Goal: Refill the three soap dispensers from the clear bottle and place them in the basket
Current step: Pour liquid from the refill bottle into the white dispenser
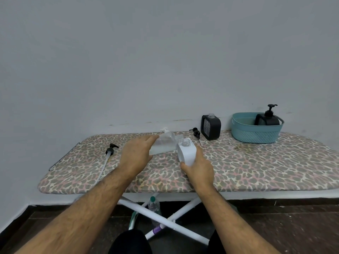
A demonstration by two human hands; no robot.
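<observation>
My left hand (134,154) grips the clear bottle (165,143), tipped on its side with its neck toward the open mouth of a white soap dispenser (186,152). My right hand (199,167) holds that white dispenser from below and behind, tilted slightly left. A black dispenser (211,127) with its pump off stands at the back of the board. Another black dispenser (268,118) with its pump on sits inside the teal basket (255,133) at the back right.
A loose black pump (196,132) lies beside the open black dispenser. Another pump with a long tube (110,153) lies on the left of the leopard-print ironing board (256,167). A plastic bottle (154,206) stands on the floor under the board's white legs.
</observation>
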